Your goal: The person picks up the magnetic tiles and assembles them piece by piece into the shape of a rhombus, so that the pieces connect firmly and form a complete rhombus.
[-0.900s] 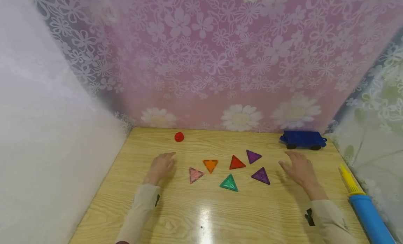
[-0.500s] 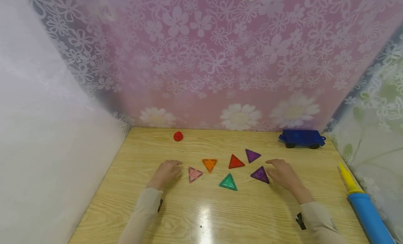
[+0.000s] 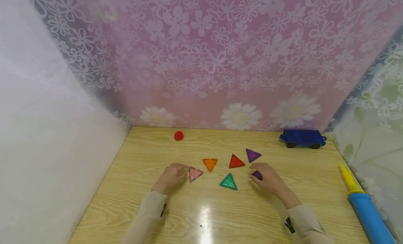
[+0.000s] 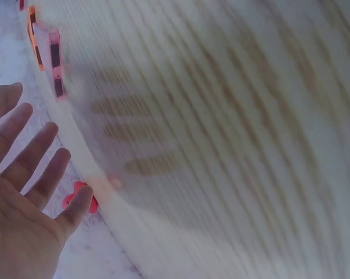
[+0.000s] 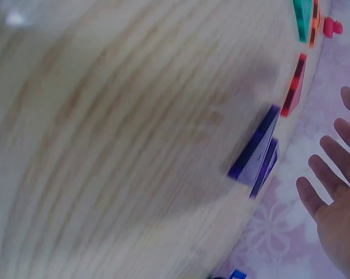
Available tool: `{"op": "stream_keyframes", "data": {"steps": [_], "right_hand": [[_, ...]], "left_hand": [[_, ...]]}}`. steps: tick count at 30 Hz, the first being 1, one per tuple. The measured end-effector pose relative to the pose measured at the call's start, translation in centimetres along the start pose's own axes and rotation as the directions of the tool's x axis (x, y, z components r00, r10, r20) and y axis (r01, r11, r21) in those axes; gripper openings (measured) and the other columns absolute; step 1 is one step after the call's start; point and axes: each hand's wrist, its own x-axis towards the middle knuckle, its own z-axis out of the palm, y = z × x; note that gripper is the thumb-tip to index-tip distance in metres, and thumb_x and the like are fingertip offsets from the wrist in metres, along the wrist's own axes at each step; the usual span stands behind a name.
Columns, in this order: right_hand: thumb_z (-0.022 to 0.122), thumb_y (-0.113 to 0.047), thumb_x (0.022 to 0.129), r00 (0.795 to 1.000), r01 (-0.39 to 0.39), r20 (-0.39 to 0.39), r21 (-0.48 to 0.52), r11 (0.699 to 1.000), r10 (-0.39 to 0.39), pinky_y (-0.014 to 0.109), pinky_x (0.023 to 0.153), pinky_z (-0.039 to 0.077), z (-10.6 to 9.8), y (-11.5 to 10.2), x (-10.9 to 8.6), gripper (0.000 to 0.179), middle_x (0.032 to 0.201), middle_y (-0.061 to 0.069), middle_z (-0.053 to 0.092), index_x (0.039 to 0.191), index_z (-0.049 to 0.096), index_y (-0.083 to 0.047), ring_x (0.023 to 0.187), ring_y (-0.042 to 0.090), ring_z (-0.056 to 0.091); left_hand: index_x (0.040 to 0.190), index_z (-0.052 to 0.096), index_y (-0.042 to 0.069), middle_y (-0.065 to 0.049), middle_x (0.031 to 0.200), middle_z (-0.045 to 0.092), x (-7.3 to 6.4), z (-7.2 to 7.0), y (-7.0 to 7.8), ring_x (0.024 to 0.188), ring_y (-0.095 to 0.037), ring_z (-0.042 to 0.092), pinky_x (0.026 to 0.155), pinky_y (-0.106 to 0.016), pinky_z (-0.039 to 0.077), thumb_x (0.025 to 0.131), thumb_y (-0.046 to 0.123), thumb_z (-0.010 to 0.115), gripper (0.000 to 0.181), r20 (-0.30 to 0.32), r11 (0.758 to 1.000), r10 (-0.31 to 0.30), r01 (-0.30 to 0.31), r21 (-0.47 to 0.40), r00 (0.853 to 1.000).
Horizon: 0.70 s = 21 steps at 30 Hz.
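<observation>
Head view: left hand (image 3: 171,175) left of lower centre, fingers relaxed, gripping nothing; fingertips at the left edge of the pink triangle (image 3: 195,174), contact cannot be told. Right hand (image 3: 267,177) right of lower centre, over the lower purple triangle (image 3: 257,175), which shows between thumb and forefinger, partly hidden. Right wrist view: fingers extended and spread, no grip. Orange triangle (image 3: 210,164) up and right of the pink; green triangle (image 3: 229,182) and red triangle (image 3: 236,161) between the hands; upper purple triangle (image 3: 253,155) just right of the red. Wooden table (image 3: 176,219) also bears a small red object (image 3: 178,136), left of centre at the far edge, and a blue wheeled toy (image 3: 303,138), right of frame. Blue-and-yellow tube (image 3: 366,209) at lower right.
</observation>
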Motion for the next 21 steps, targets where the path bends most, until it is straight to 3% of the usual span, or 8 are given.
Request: {"op": "stream_keyframes", "data": {"steps": [6, 17, 21], "right_hand": [[0.07, -0.012, 0.084, 0.999, 0.034, 0.02, 0.072, 0.997, -0.035, 0.054, 0.089, 0.045, 0.9, -1.3, 0.0, 0.032, 0.113, 0.021, 0.063, 0.111, 0.064, 0.003, 0.107, 0.039, 0.057], [0.065, -0.016, 0.088, 0.979, 0.025, 0.199, 0.09, 0.996, -0.043, 0.054, 0.096, 0.041, 2.4, -3.5, -0.4, 0.037, 0.123, 0.019, 0.06, 0.12, 0.06, 0.002, 0.115, 0.038, 0.053], [0.065, -0.017, 0.088, 0.971, 0.036, 0.231, 0.09, 0.995, -0.056, 0.053, 0.096, 0.041, 2.9, -4.1, -0.5, 0.038, 0.126, 0.017, 0.059, 0.122, 0.06, 0.0, 0.117, 0.037, 0.053]], "left_hand": [[0.121, 0.062, 0.005, -0.015, 0.123, 0.06, -0.2, 0.4, 0.4, 0.119, -0.037, 0.049, 0.096, -0.061, 0.036, 0.092, 0.019, 0.061, 0.032, -0.001, 0.999, 0.01, -0.01, 0.035, 1.0], [0.125, 0.06, 0.006, -0.016, 0.13, 0.055, 0.0, 1.3, 0.9, 0.12, -0.036, 0.047, 0.094, -0.059, 0.038, 0.09, 0.024, 0.065, 0.039, 0.023, 0.995, 0.056, -0.058, 0.077, 0.998], [0.124, 0.062, 0.008, -0.014, 0.13, 0.056, 0.1, 1.4, 1.0, 0.12, -0.036, 0.047, 0.093, -0.059, 0.039, 0.09, 0.023, 0.065, 0.038, 0.017, 0.995, 0.059, -0.06, 0.081, 0.998]]}}
